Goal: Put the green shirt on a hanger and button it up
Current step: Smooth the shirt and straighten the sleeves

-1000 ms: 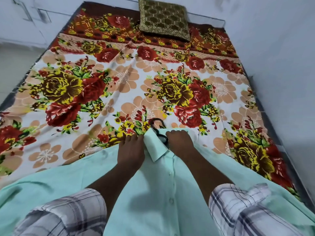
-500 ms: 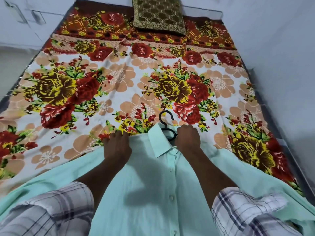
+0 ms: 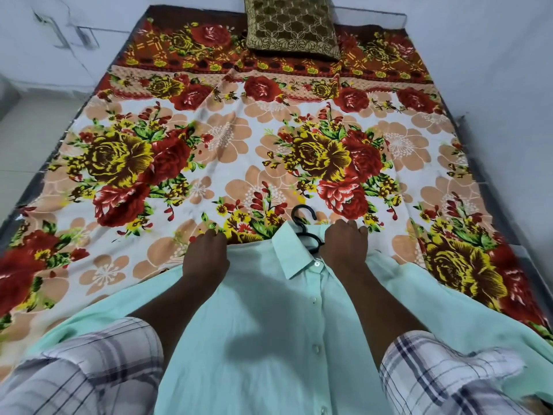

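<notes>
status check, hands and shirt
Left hand and right hand both gripping the shirt at the shoulders. Hanger inside, hook out past the collar. Nothing in the way.

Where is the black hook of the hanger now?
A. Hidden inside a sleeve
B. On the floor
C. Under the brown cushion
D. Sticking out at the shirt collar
D: the hanger hook pokes out at the collar of the green shirt, lying on the floral bedsheet.
</notes>
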